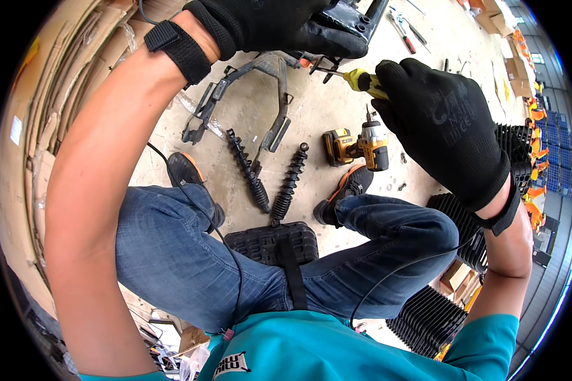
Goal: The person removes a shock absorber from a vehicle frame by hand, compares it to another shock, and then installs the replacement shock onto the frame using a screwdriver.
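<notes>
Both my hands wear black knitted gloves. My right hand [442, 120] is closed around the yellow-and-black handle of a screwdriver [364, 82]. Its shaft points left, with the tip close to a small bracket under a black metal part [351, 19] at the top edge; whether the tip touches is hard to tell. My left hand [270, 26] grips that black part, the thumb lying along its side and the other fingers mostly hidden. Just below the hands, a black tubular frame [279, 95] lies on the floor.
Two black coil-spring shock absorbers [248, 174] lie between my feet. A yellow-and-black cordless impact driver [373, 149] stands near my right shoe. Hand tools [403, 35] are scattered farther off. Cardboard sheets [41, 133] line the left; black ribbed plastic pieces [429, 320] are stacked at right.
</notes>
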Tool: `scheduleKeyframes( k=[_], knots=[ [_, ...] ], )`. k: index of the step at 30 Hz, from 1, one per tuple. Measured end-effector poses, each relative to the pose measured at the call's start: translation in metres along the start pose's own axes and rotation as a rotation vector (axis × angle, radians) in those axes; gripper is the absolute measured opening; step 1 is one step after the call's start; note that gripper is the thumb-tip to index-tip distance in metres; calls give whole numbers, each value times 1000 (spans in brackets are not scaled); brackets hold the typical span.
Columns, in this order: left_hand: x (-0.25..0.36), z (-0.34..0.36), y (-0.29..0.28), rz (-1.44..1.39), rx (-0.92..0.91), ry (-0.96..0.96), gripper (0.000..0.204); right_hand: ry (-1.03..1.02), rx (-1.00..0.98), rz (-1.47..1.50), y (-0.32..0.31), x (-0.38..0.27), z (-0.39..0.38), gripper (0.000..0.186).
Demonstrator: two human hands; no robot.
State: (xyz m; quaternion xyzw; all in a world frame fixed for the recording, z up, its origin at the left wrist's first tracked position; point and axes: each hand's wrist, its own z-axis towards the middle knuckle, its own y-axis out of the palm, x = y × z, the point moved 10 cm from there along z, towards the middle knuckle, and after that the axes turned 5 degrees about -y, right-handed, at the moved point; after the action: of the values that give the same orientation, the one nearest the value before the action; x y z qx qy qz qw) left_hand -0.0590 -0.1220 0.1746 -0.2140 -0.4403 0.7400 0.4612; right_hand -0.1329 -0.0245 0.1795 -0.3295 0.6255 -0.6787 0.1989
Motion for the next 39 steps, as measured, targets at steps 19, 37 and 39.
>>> scheduleKeyframes(
  k=[19, 37, 39],
  knots=[
    [2, 1, 6, 33, -53, -23, 59, 172, -171, -9, 5, 6, -1, 27],
    [-156, -96, -40, -234, 163, -545, 45, -48, 210, 138, -73, -57, 74, 25],
    [-158, -96, -47, -187, 399, -429, 39, -88, 183, 31, -60, -68, 98, 24]
  ],
)
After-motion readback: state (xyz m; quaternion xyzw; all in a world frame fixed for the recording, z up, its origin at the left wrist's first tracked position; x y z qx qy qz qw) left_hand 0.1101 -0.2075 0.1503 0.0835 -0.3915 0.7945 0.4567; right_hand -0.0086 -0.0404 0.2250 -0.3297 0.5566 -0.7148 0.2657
